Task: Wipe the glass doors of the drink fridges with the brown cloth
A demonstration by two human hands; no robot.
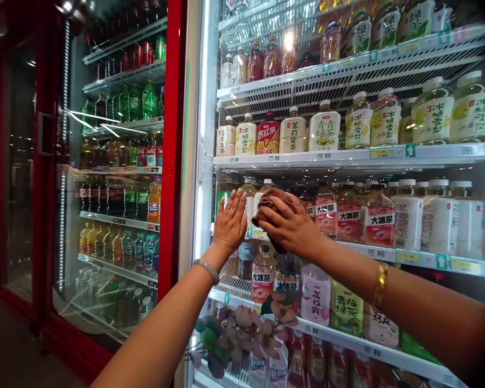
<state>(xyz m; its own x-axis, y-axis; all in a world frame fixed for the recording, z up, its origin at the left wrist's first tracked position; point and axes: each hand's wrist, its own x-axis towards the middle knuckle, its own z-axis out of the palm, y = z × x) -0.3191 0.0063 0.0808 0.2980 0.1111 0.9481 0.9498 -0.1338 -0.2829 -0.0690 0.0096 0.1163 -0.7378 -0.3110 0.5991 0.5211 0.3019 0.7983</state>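
Observation:
My left hand [231, 220] lies flat against the glass door [267, 171] of a lit drinks cooler, its fingers stretched upward. A pale bangle circles that wrist. Just to its right, my right hand [289, 222] presses a bunched brown cloth [269, 202] to the same glass, fingers bent over it. A gold bracelet is on the right wrist. Part of the cloth hangs below the hand. Behind the glass and partly hidden by my hands stand bottled teas, among them red-labelled bottles [350, 215].
Several shelves of bottles fill the cooler, including a row along the middle shelf [293, 132]. A red-framed cooler [172, 161] with more drinks stands to the left. Pinkish flowers with green leaves [242, 328] show low in front of the shelves, perhaps a reflection or decoration.

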